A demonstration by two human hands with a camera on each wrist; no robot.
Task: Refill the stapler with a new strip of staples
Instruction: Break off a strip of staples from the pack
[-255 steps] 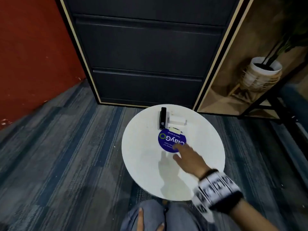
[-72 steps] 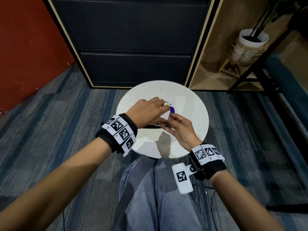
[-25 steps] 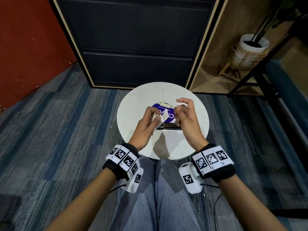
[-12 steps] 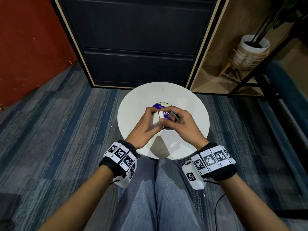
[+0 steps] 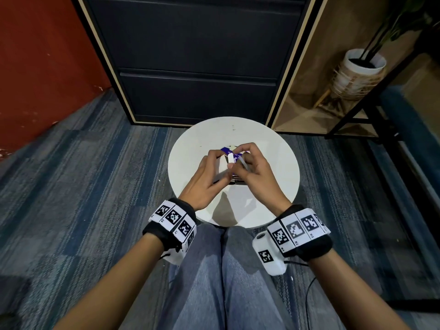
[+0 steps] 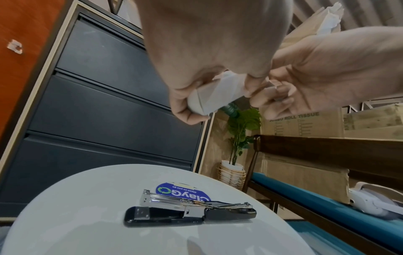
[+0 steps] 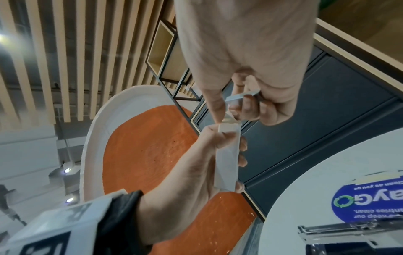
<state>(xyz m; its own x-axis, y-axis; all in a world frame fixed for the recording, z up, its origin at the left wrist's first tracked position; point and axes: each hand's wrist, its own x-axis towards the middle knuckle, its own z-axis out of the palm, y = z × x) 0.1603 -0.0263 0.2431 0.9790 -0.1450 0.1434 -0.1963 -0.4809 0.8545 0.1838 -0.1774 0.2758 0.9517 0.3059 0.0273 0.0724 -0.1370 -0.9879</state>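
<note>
My left hand (image 5: pixel 212 166) grips a small white staple box (image 5: pixel 223 164), seen end-on as the staple box (image 7: pixel 226 155) in the right wrist view. My right hand (image 5: pixel 241 160) holds a thin silver staple strip (image 7: pixel 242 95) in its curled fingers, while its thumb and forefinger touch the box's open end. Both hands hover together above the round white table (image 5: pixel 190 167). Under them lies the black stapler (image 6: pixel 189 212), swung open flat with its chrome magazine bared. In the head view only a sliver of the stapler (image 5: pixel 237 181) shows.
A round purple sticker (image 6: pixel 183 191) sits on the table just behind the stapler. A dark drawer cabinet (image 5: pixel 197 55) stands close behind the table. A potted plant (image 5: pixel 357 75) and a black metal frame (image 5: pixel 362 110) stand to the right. My knees reach under the near edge.
The stapler, shut and standing beside the box ten seconds ago, now lies open on the table. The box has gone into my left hand. In the last second my right fingers closed in on the box's end.
</note>
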